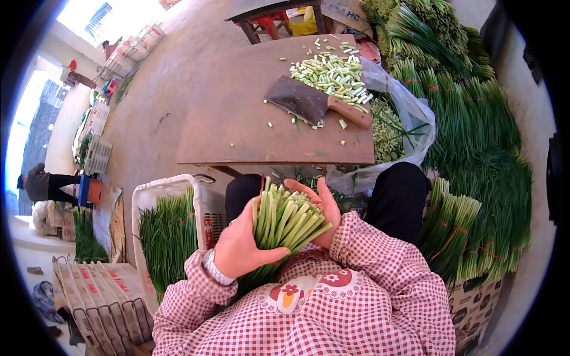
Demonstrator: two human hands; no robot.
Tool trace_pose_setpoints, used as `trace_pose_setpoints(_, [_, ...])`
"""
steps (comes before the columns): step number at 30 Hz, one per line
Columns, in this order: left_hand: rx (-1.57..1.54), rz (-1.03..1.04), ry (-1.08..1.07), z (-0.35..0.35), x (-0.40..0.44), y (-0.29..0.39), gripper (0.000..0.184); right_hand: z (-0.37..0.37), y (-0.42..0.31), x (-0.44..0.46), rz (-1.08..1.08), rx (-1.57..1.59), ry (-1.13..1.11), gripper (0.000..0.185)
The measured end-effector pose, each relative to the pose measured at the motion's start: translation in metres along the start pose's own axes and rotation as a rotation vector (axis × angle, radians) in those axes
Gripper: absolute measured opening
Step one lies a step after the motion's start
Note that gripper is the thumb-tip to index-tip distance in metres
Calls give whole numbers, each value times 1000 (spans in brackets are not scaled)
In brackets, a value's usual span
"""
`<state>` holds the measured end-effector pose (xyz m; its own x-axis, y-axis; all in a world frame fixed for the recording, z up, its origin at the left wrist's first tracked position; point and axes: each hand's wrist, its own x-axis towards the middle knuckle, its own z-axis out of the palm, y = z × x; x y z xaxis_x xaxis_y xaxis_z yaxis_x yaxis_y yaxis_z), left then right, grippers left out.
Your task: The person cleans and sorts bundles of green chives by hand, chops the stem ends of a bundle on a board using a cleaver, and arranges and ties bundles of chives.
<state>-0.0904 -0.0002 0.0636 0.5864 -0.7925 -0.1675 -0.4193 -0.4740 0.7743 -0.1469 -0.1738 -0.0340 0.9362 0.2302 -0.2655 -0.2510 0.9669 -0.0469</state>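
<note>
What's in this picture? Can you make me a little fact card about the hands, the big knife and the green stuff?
Left hand: gripping a bunch of green stalks
Right hand: open, beside the bunch
Cleaver: lying on the brown table
Chopped pieces: scattered and heaped around the cleaver
White basket: holds green bundles
Plastic bag: beside the table, with chopped bits inside
Far left: another person, bending over

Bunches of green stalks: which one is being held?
The bunch gripped in the left hand; no hand touches those in the white crate or the pile.
</note>
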Motion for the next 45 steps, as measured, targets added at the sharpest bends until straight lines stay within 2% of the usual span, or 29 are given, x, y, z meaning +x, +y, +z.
trace_pose_setpoints(2, [378, -7, 171, -5, -13, 6, 106, 5, 2, 1, -26, 11, 48, 57])
trace_pose_setpoints(7, [365, -57, 160, 7, -19, 21, 114, 32, 7, 4, -33, 22, 168, 50])
trace_pose_setpoints(9, [380, 4, 276, 19, -19, 16, 121, 42, 10, 11, -74, 40, 336, 50])
trace_pose_setpoints(11, [478, -57, 348, 32, -17, 11, 129, 54, 17, 15, -87, 21, 346, 55])
trace_pose_setpoints(13, [443, -46, 370, 30, -9, 0, 127, 75, 14, -4, 18, -5, 166, 56])
trace_pose_setpoints(17, [232, -13, 326, 2, 12, -17, 120, 55, 18, 7, -235, -331, 118, 48])
trace_pose_setpoints(18, [94, -122, 152, -16, 22, -19, 117, 53, 11, 8, -237, -333, 119, 48])
trace_pose_setpoints(19, [-46, -229, -27, -30, 25, -25, 114, 51, -4, 7, -138, -486, 105, 46])
trace_pose_setpoints(20, [-336, -27, -78, -32, 33, -69, 105, 50, -23, 7, -38, -638, 93, 44])
trace_pose_setpoints(21, [-474, -49, -165, -46, 43, -69, 100, 49, -49, 8, -40, -1022, 94, 46])
trace_pose_setpoints(22, [-528, -66, -209, -60, 55, -68, 99, 34, -70, 16, -310, -1365, 36, 46])
trace_pose_setpoints(23, [-582, -82, -251, -75, 68, -66, 98, 21, -91, 24, -519, -1568, 134, 42])
trace_pose_setpoints(25, [-557, -93, -292, -107, 92, -62, 99, 28, -133, 26, -618, -1540, 252, 32])
trace_pose_setpoints(26, [-410, -49, -276, -122, 105, -62, 99, 28, -151, 33, -684, -1610, 276, 27])
trace_pose_setpoints(27, [-259, -5, -261, -136, 119, -60, 99, 28, -165, 32, -650, -1643, 354, 26])
trace_pose_setpoints(28, [91, -29, -224, -150, 130, -48, 102, 24, -180, 35, -762, -1892, 360, 28])
trace_pose_setpoints(29, [97, -27, -230, -154, 141, -47, 102, 19, -190, 40, -875, -2142, 365, 31])
trace_pose_setpoints(31, [408, -65, -149, -151, 164, -52, 106, 5, -195, 54, -894, -2218, 395, 35])
trace_pose_setpoints(32, [455, -74, -139, -143, 173, -64, 108, 3, -196, 57, -906, -2300, 420, 39])
trace_pose_setpoints(33, [455, -70, -146, -132, 179, -81, 108, 1, -195, 57, -905, -2298, 430, 39])
trace_pose_setpoints(35, [559, 53, -75, -119, 188, -96, 107, 8, -195, 62, -763, -2392, 501, 44])
trace_pose_setpoints(37, [514, -22, -109, -120, 188, -100, 111, 10, -199, 67, -753, -2444, 459, 48])
trace_pose_setpoints(40, [651, -67, -59, -116, 182, -91, 115, 22, -205, 78, -526, -2558, 469, 48])
trace_pose_setpoints(41, [651, -74, -57, -111, 179, -90, 115, 27, -207, 82, -525, -2558, 459, 48])
trace_pose_setpoints(43, [742, -27, 65, -97, 175, -86, 121, 43, -210, 86, -138, -2514, 498, 43])
trace_pose_setpoints(44, [754, -82, 90, -91, 171, -73, 122, 50, -211, 88, -25, -2465, 474, 37])
trace_pose_setpoints(45, [747, -91, 89, -84, 170, -70, 122, 55, -206, 85, -13, -2468, 467, 37])
